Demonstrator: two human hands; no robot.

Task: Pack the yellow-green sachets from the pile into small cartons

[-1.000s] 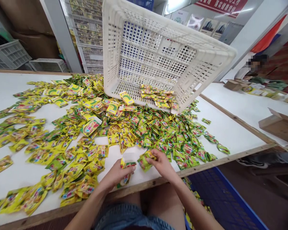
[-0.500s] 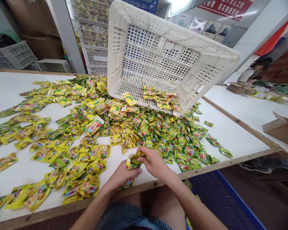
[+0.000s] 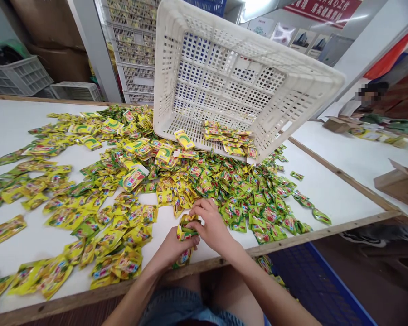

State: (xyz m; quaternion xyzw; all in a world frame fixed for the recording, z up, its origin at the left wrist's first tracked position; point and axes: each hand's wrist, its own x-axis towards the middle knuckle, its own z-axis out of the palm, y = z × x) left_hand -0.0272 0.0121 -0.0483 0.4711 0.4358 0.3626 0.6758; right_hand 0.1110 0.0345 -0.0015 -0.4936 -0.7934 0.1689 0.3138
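My left hand (image 3: 172, 246) is closed around a small yellow-and-green open carton (image 3: 181, 233), held upright just above the table's front edge. My right hand (image 3: 213, 228) curls over the top of this carton, its fingertips pinching a small candy packet (image 3: 189, 219) at the opening. The fingers partly hide the packet and the carton's mouth. Under my left hand another bit of printed packaging (image 3: 184, 259) shows near the edge. Yellow packets (image 3: 122, 226) lie loose to the left, and green packets (image 3: 245, 194) are heaped to the right.
A large white plastic crate (image 3: 231, 81) lies tipped on its side behind the heap, with several flat cartons (image 3: 224, 138) inside. A blue crate (image 3: 313, 276) stands below the table's front edge. Another person (image 3: 369, 97) is at the far right, beyond cardboard boxes (image 3: 399, 181).
My right hand has moved slightly left, bringing the packet from beside the carton to its opening. My left hand stays nearly in place with the carton.
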